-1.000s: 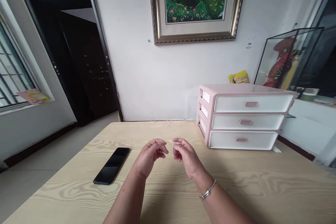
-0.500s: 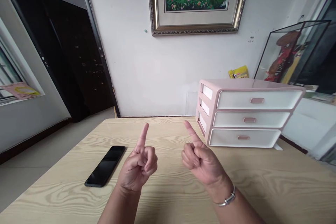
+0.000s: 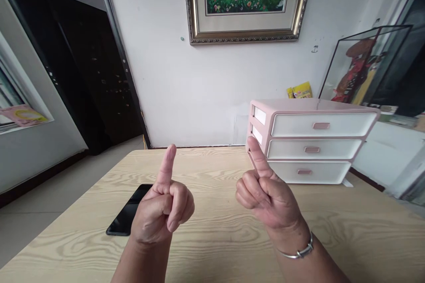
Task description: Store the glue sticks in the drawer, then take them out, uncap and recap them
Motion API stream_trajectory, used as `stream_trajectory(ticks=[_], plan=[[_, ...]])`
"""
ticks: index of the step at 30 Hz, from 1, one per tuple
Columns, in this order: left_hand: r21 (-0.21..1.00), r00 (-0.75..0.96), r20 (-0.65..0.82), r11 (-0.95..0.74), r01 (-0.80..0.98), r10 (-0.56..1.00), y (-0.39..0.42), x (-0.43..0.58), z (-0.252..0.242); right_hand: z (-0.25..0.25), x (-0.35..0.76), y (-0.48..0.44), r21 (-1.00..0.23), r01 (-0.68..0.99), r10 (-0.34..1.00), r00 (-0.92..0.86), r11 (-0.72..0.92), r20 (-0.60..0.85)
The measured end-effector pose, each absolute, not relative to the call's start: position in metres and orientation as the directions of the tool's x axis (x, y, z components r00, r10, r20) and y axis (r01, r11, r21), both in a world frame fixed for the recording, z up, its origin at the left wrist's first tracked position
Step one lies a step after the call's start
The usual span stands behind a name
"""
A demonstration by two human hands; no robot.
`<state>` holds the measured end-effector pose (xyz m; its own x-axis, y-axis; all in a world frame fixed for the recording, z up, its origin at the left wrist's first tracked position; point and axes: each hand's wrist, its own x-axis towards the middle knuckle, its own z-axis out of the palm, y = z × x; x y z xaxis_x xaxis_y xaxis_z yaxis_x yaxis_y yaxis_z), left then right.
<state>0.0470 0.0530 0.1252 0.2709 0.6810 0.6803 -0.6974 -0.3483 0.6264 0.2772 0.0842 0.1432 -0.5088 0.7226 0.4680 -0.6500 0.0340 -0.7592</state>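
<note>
My left hand (image 3: 162, 212) is raised over the wooden table (image 3: 215, 239), index finger pointing up, the other fingers curled into the palm with nothing in them. My right hand (image 3: 270, 199), with a silver bracelet at the wrist, makes the same gesture a little to the right. A black phone (image 3: 124, 216) lies face up on the table, partly behind my left hand. A pink and white three-drawer organiser (image 3: 308, 146) stands at the table's far right with its drawers closed; my right index fingertip overlaps its left edge in view.
A gilt-framed peacock picture (image 3: 247, 2) hangs on the white wall behind the table. A glass display case (image 3: 365, 66) and a yellow packet (image 3: 300, 90) are behind the organiser. A dark doorway (image 3: 83, 66) lies to the left.
Both hands went from loosely closed and close together to apart, each with its index finger pointing up. They have since come nearer the camera and slightly higher.
</note>
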Motion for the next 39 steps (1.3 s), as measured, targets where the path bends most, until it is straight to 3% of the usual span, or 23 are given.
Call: stream_trajectory(ticks=[19,39], plan=[[0.641,0.266,0.622,-0.283,-0.714,0.737,0.073,0.034,0.102,0.119,0.268,0.104,-0.77,-0.638,0.788,-0.479,-0.009,0.388],[0.597,0.251,0.658,-0.289,-0.749,0.71,0.073,0.035,0.096,0.117,0.276,0.102,-0.697,-0.717,0.74,-0.479,-0.019,0.472]])
